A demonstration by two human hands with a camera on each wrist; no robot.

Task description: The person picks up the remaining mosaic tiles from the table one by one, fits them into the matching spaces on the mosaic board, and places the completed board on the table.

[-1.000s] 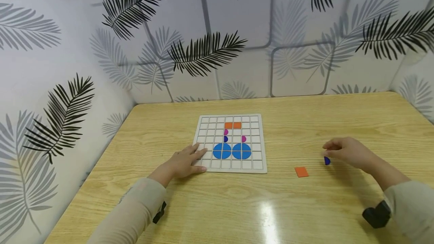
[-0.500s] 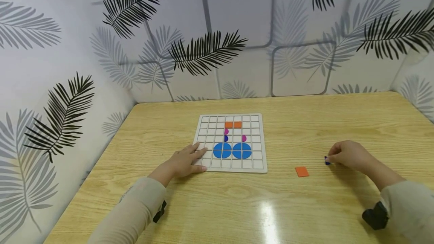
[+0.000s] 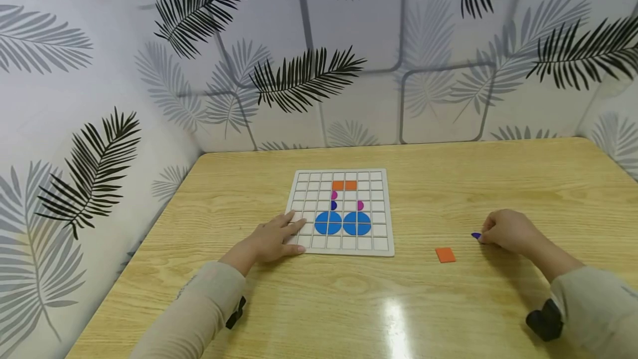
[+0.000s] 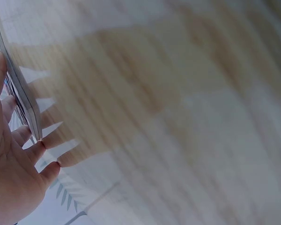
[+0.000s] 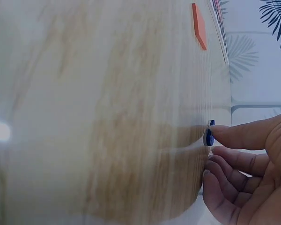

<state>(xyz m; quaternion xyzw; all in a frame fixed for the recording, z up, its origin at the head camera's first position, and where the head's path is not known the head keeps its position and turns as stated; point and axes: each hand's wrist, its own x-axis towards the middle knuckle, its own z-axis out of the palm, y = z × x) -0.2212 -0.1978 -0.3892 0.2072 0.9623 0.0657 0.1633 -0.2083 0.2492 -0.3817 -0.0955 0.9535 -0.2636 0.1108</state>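
Note:
A white gridded board [image 3: 376, 244] lies on the wooden table. On it are blue quarter-circle pieces [image 3: 328, 222] forming two discs, two orange squares [image 3: 344, 185], two magenta half-circles [image 3: 360, 205] and a dark blue half-circle [image 3: 334, 205]. My left hand [image 3: 271, 238] rests at the board's left edge, fingers spread over its corner. To the right of the board, my right hand [image 3: 509, 230] pinches a small dark blue half-circle piece [image 5: 209, 133] between thumb and fingers, close over the table. A loose orange square [image 3: 446, 255] lies between that hand and the board.
The wooden table [image 3: 319, 303] runs back to a wall [image 3: 359, 104] with a leaf pattern. Black wrist devices [image 3: 545, 320] sit under both sleeves. A glare spot [image 3: 396, 326] shows near the front of the table.
The dark blue half-circle has turned in my right fingers, from upright to nearly flat. My right hand has shifted slightly; the left hand and the board pieces stay as they were.

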